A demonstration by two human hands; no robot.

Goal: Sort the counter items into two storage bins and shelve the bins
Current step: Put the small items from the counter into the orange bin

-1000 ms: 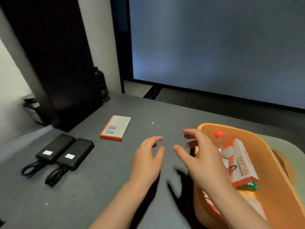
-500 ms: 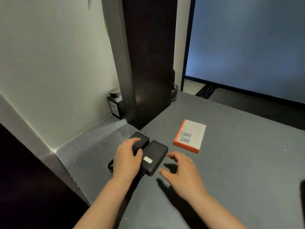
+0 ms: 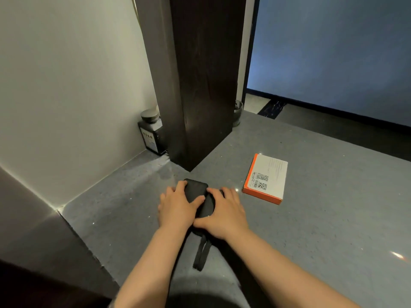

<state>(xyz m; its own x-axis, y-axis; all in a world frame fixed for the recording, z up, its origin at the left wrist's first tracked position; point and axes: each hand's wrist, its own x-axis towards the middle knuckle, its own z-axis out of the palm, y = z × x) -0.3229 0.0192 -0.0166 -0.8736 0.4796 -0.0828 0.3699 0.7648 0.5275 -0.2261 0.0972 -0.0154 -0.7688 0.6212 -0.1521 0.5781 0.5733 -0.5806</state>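
Note:
Two black power banks lie side by side on the grey counter (image 3: 322,218). My left hand (image 3: 176,208) grips the left power bank (image 3: 195,190), thumb across its top. My right hand (image 3: 224,213) covers and grips the right power bank (image 3: 208,207), which is mostly hidden under it. Their black cables (image 3: 201,254) trail toward me from under my hands. An orange and white box (image 3: 266,177) lies flat to the right, apart from both hands. No storage bin is in view.
A dark wooden post (image 3: 200,85) stands on the counter just behind the power banks. A dark bottle (image 3: 150,132) sits in the corner by the white wall (image 3: 66,85). A small grey cup (image 3: 238,112) stands behind the post. The counter edge drops off at the left.
My view turned left, so the orange bin left the frame. Both hands reached to the power banks; the right hand, hovering half a second ago, now covers the right one.

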